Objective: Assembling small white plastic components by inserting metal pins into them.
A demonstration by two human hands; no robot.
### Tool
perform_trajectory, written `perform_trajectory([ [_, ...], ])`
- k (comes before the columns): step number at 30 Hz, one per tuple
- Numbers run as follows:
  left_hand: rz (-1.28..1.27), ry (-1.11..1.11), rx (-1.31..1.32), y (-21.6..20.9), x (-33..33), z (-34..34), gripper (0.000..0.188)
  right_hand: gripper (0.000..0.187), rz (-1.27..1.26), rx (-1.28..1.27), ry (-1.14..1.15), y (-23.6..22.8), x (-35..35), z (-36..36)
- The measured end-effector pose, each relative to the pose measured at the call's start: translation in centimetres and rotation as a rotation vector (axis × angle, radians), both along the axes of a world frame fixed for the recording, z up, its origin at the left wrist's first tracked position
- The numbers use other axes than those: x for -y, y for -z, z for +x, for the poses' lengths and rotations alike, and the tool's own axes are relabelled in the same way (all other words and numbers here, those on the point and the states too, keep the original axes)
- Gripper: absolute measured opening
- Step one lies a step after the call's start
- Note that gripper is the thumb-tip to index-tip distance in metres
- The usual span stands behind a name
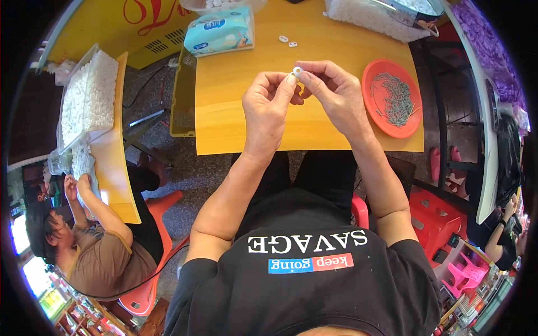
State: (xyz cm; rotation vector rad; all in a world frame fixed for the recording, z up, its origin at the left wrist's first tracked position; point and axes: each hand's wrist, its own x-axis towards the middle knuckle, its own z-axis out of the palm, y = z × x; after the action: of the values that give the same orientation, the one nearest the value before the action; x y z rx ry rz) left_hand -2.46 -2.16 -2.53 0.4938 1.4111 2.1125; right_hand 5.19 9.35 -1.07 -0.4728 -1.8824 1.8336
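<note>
Apparently the white piece [296, 69] faces upward, its long axis hidden.

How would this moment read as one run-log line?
left hand: pinching white piece; right hand: pinching same piece; red plate: small metal pieces

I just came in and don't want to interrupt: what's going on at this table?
The left hand and right hand together hold a small white piece above the yellow table. Two other white pieces lie farther back, and a red plate of thin grey parts sits to the right.
</note>
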Motion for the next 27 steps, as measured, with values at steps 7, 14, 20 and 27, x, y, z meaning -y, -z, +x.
perform_trajectory([
  [7, -0.02, 0.023, 0.005, 0.1, 0.0, -0.7, 0.012, 0.023, -0.02, -0.047, 0.014, 0.8, -0.4, -0.3],
  [14, 0.06, 0.081, -0.14, 1.6, 0.1, -1.0, 0.024, 0.033, -0.533, -0.123, -0.111, 1.1, -1.1, 0.4],
  [20, 0.134, 0.209, -0.219, 2.1, -0.3, -0.3, 0.035, 0.061, -0.713, -0.19, -0.228, 1.0, 0.1, 1.0],
  [27, 0.269, 0.276, -0.046, 2.1, 0.2, 0.5, 0.031, 0.077, -0.759, -0.2, -0.283, 0.5, 1.0, 1.4],
])
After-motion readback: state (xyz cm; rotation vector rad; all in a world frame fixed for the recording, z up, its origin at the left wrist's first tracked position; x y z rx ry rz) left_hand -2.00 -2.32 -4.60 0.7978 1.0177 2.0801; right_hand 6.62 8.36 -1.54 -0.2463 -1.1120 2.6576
